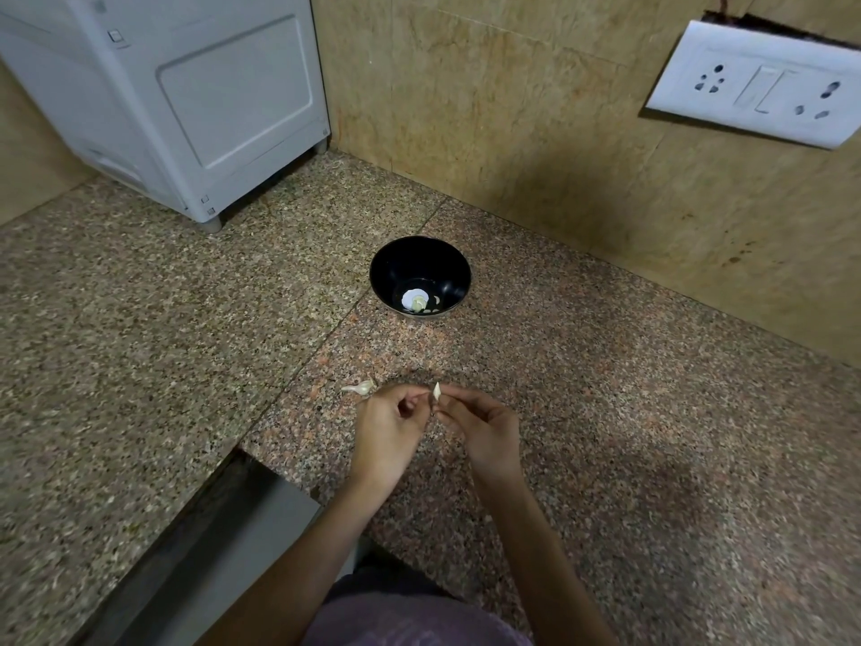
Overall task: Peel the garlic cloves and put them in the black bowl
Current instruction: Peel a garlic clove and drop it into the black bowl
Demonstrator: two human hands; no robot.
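I hold one garlic clove [436, 391] above the counter [605, 412], between the fingertips of both hands. My left hand [389, 426] has its fingers curled and pinches the clove from the left. My right hand [487, 431] pinches it from the right. A second clove [361, 388] lies on the counter, just beside my left hand. The black bowl [410, 258] stands farther back, near the wall, well apart from my hands. Pale cloves [421, 303] lie at its bottom.
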